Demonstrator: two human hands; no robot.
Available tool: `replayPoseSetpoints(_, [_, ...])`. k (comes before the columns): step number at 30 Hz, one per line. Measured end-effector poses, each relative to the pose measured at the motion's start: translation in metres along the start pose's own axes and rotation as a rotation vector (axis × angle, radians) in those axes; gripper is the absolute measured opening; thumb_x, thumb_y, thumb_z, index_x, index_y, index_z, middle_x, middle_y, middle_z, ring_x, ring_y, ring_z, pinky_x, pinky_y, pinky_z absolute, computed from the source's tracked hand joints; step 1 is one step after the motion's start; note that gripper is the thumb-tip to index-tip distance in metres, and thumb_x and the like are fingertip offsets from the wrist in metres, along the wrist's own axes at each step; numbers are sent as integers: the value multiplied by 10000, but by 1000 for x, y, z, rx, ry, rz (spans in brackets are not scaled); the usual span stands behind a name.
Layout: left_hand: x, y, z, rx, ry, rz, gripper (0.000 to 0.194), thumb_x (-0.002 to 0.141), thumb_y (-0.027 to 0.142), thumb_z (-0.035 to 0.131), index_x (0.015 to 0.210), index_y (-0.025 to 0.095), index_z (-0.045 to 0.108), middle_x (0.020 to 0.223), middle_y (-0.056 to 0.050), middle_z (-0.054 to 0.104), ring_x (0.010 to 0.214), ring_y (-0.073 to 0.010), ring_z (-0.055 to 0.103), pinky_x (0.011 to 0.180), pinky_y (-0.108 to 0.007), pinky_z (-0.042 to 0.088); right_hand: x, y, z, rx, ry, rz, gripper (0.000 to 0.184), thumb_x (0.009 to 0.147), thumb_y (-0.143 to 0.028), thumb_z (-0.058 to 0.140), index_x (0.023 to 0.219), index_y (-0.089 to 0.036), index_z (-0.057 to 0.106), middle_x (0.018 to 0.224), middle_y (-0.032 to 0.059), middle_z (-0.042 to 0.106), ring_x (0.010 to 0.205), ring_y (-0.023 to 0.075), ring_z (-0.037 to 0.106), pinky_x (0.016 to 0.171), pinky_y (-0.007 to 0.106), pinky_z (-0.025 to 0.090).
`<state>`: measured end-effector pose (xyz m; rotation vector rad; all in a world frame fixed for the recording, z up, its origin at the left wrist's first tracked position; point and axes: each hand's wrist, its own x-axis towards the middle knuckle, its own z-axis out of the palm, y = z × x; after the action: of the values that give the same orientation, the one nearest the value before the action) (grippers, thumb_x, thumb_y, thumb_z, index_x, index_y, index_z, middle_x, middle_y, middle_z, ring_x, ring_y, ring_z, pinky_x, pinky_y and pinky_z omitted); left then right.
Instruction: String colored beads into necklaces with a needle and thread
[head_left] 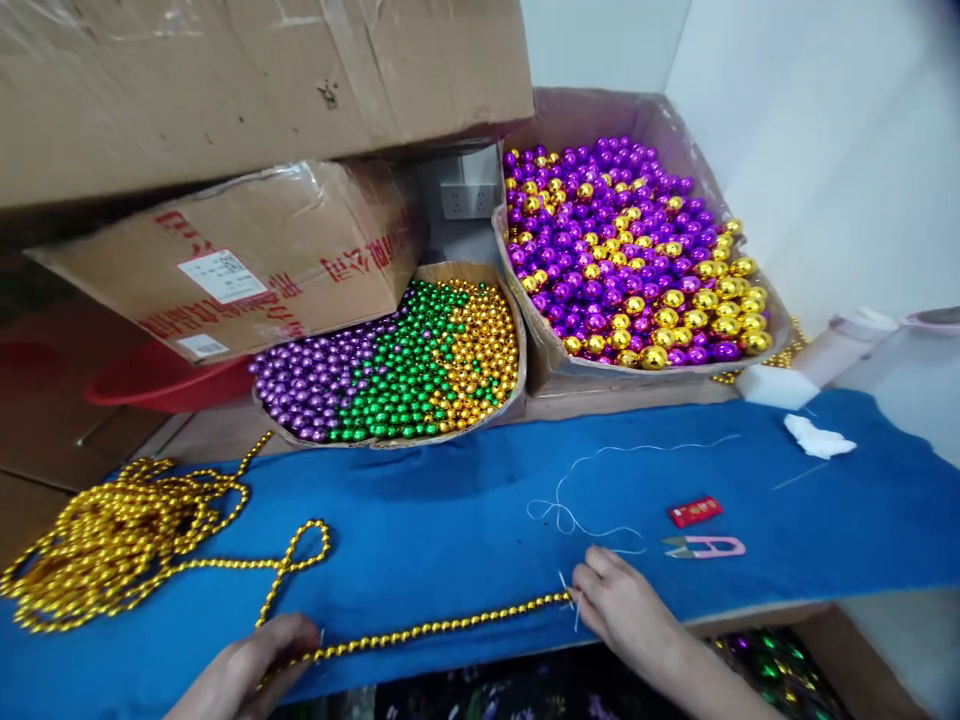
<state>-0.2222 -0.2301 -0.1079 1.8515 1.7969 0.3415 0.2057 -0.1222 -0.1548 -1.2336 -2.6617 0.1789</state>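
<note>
A gold bead string [442, 626] stretches nearly straight along the front of the blue cloth [450, 520]. My left hand [259, 665] is closed around the string at its left part, near a small white thread tie. At the string's right end my right hand [619, 605] is closed in a pinch, with short white thread ends sticking out by the fingertips. Beyond my left hand the string loops back toward a heap of gold beads [127, 535]. A loose white thread [559, 500] curls above my right hand. Pink thread snips [705, 547] lie to its right.
Behind the cloth stand a box of purple, green and gold beads [397, 370] and a larger box of purple and gold balls [622, 250]. Cardboard boxes [300, 250] overhang the left. A red packet [695, 511] and white scraps [817, 437] lie at right.
</note>
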Motion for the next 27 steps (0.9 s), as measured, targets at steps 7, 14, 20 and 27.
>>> replayPoseSetpoints(7, [-1, 31, -5, 56, -45, -64, 189, 909, 279, 445, 811, 210, 590, 784, -12, 647, 719, -168, 606, 673, -249, 457, -9, 9, 18, 50, 128, -150, 292, 912, -182, 374, 694, -209, 566, 637, 36, 560, 565, 207, 622, 515, 320, 496])
replayPoseSetpoints(14, [-5, 32, -5, 78, -35, -72, 197, 920, 261, 426, 810, 200, 577, 793, -18, 627, 727, -164, 587, 675, -258, 431, -13, 10, 24, 68, 66, -124, 264, 922, -207, 377, 734, -228, 560, 674, 22, 559, 593, 193, 621, 535, 317, 500])
replayPoseSetpoints(20, [-2, 38, -8, 130, -53, -77, 171, 903, 200, 431, 807, 199, 572, 790, -20, 623, 725, -162, 594, 673, -252, 440, -13, 7, 21, 50, 74, -125, 280, 928, -216, 360, 726, -230, 554, 674, 22, 556, 601, 189, 620, 543, 310, 498])
replayPoseSetpoints(27, [16, 44, -13, 249, -25, -48, 181, 892, 194, 418, 900, 206, 599, 877, -63, 641, 780, -197, 617, 732, -288, 466, 20, 17, -5, -95, 105, -71, 309, 944, -256, 354, 743, -226, 587, 717, 34, 576, 689, 199, 618, 619, 298, 465])
